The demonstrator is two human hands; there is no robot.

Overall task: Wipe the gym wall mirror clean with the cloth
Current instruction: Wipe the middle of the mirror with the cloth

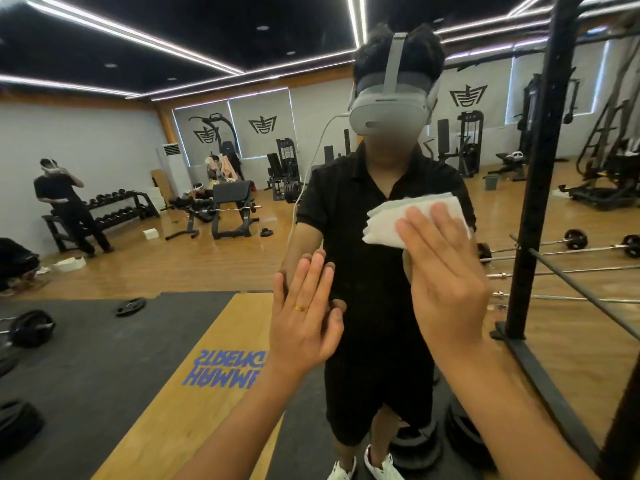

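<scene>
The wall mirror [145, 209] fills nearly the whole head view and reflects the gym and me. My right hand [446, 282] presses a folded white cloth [388, 220] flat against the glass at chest height, fingers straight and pointing up. The cloth sticks out to the left of and above the fingertips. My left hand [304, 320], wearing a gold ring, lies flat on the mirror lower and to the left, fingers straight, holding nothing.
A black steel rack post [540, 188] stands close on the right beside the mirror, with an angled base bar [554, 396] running toward me. The reflection shows barbells, weight plates, benches, a dumbbell rack and another person at far left.
</scene>
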